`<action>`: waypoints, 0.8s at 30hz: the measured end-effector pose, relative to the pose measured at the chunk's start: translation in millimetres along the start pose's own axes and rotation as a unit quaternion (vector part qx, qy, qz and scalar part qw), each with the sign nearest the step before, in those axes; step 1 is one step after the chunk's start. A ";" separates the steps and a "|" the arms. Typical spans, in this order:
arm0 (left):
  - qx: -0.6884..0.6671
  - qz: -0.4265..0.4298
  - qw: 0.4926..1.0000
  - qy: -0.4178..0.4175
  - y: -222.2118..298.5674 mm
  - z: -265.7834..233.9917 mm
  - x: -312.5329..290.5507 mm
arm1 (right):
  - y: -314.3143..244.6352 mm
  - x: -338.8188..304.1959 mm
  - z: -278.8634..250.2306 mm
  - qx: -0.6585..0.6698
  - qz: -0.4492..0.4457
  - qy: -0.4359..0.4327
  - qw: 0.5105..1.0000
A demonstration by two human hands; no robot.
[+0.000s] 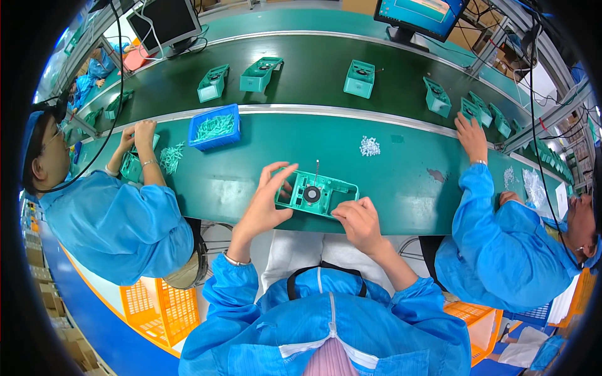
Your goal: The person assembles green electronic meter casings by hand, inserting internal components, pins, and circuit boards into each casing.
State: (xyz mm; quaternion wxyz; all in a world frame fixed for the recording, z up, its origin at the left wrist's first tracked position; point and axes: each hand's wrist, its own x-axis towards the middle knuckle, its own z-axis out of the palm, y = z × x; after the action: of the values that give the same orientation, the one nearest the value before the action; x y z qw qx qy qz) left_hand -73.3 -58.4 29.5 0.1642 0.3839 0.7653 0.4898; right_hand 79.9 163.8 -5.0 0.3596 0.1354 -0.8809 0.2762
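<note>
A teal plastic housing [335, 190] with an open top lies just above the near part of the green bench in front of me. A round black speaker [311, 194] sits inside it, and a thin wire with a white plug [317, 163] sticks up past its far edge. My left hand [266, 200] grips the left end, fingers at the far side and thumb at the near side. At the near right edge, my right hand [360, 222] is closed in a pinch against the housing. Anything between those fingertips is hidden.
A pile of small white parts [370, 146] lies beyond the housing. To the left are a blue bin [215, 127] of green pieces and a loose green pile [171, 158]. Teal housings [359, 79] stand on the belt [313, 66]. Co-workers sit on both sides.
</note>
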 end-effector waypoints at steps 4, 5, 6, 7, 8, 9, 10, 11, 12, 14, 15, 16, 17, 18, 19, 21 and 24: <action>-0.297 -0.069 0.939 0.160 -24.5 37.1 -6.1 | -6.9 -2.3 12.8 0.034 0.042 0.034 0.998; -0.296 -0.069 0.939 0.159 -24.2 45.4 -8.9 | -9.7 -2.6 17.4 0.043 0.054 0.045 0.997; -0.394 -0.113 0.892 0.192 -24.6 55.2 -11.2 | -13.3 -1.4 20.3 0.044 0.054 0.046 0.997; -0.486 -0.155 0.831 0.223 -25.5 62.9 -14.4 | -17.2 -0.5 23.5 0.043 0.063 0.057 0.995; -0.496 -0.149 0.833 0.196 -19.0 66.2 -15.0 | -19.3 0.0 25.7 0.041 0.073 0.069 0.994; -0.495 -0.148 0.834 0.194 -13.0 69.7 -14.2 | -21.0 -0.4 27.8 0.040 0.073 0.070 0.994; -0.513 -0.143 0.828 0.173 -6.6 73.0 -12.8 | -22.3 -1.3 29.5 0.039 0.080 0.076 0.993; -0.532 -0.137 0.822 0.155 -3.1 73.8 -12.2 | -23.2 -0.9 31.4 0.039 0.083 0.079 0.993; -0.493 -0.131 0.845 0.159 -6.4 76.1 -12.5 | -23.2 -1.2 32.7 0.039 0.082 0.078 0.993; -0.466 -0.127 0.862 0.156 -11.7 75.8 -4.9 | -23.3 -1.7 33.9 0.053 0.087 0.072 0.992; -0.437 -0.124 0.878 0.152 -13.1 74.4 -0.9 | -23.2 -0.9 33.6 0.051 0.086 0.074 0.992; -0.436 -0.121 0.879 0.151 -13.7 72.0 3.1 | -22.4 1.3 33.0 0.054 0.085 0.067 0.993; -0.427 -0.127 0.883 0.144 -13.0 69.6 3.5 | -24.4 1.3 32.6 0.058 0.085 0.059 0.993; -0.417 -0.131 0.888 0.139 -12.4 65.8 4.5 | -25.9 3.5 32.7 0.060 0.081 0.060 0.993; -0.415 -0.127 0.889 0.145 -13.5 62.5 5.2 | -27.6 8.1 33.5 0.063 0.082 0.058 0.993; -0.398 -0.112 0.895 0.168 -20.9 54.1 -5.8 | -36.2 15.8 39.6 0.072 0.071 0.049 0.994; -0.326 -0.054 0.925 0.187 -58.2 71.6 -13.4 | -34.1 4.5 37.9 0.027 0.029 0.016 0.999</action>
State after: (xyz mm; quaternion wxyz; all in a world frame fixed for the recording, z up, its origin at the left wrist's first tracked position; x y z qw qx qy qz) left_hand -44.4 -36.9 -56.5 0.1602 0.1686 0.5996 0.7658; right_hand 70.4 113.8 -10.9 0.3615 0.1149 -0.8709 0.3125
